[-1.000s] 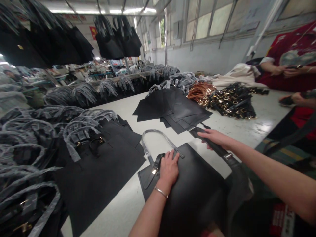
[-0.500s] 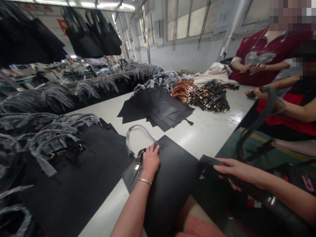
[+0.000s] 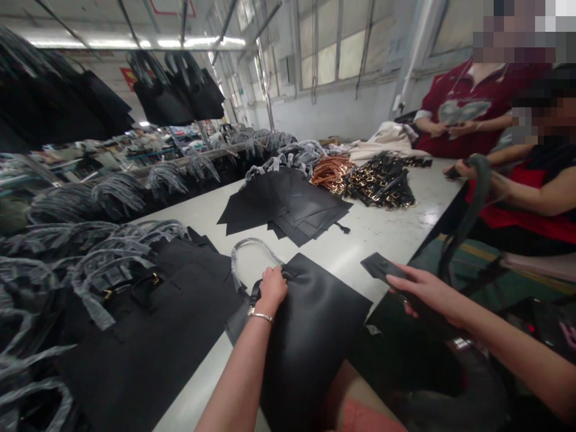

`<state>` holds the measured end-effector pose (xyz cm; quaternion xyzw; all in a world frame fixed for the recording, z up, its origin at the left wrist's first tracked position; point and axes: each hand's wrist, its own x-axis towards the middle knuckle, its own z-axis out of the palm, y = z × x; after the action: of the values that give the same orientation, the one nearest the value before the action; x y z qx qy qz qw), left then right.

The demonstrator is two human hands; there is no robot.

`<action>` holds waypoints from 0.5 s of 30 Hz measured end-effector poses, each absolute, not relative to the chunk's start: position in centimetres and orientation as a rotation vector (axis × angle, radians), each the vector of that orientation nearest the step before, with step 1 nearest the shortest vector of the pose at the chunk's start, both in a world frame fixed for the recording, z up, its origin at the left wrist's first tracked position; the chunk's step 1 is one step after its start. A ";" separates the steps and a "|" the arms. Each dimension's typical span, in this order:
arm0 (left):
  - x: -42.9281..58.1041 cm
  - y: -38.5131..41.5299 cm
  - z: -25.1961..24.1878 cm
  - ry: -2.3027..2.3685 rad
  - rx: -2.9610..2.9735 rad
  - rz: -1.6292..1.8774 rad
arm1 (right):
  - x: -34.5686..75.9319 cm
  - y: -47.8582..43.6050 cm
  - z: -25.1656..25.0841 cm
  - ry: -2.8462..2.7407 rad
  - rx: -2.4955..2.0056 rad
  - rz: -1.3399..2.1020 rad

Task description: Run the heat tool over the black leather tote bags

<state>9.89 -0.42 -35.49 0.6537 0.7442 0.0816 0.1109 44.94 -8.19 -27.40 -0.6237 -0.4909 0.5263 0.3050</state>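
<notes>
Factory worktable here, flat black leather panels piled just past the hands. Left hand is closed on the top edge of a black leather tote, propping it up at the table edge, while the right hand curls around a dark leather strap, seemingly keeping it clear of the bag.

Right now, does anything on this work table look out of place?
The pile of black leather panels looks askew: the pieces lie fanned out at different angles with their edges unaligned, and a small black strap end pokes out from its near corner.
</notes>
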 end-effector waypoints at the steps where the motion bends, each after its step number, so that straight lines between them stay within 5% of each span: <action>1: 9.8 -0.2 -35.5 2.185 1.882 0.246 | 45.6 -8.7 -27.4 -1.275 -1.669 1.366; 9: 10.1 0.3 -32.5 1.835 1.814 0.597 | 49.7 -12.4 -28.2 -1.098 -1.721 1.255; 15: 10.0 -1.8 -27.1 0.933 1.388 1.216 | 51.3 -13.5 -26.4 -1.017 -1.654 1.170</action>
<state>10.02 -1.84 -27.13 0.5769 0.3876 0.5054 0.5115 51.25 -13.45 -26.37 -0.6610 -0.4062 0.4675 0.4236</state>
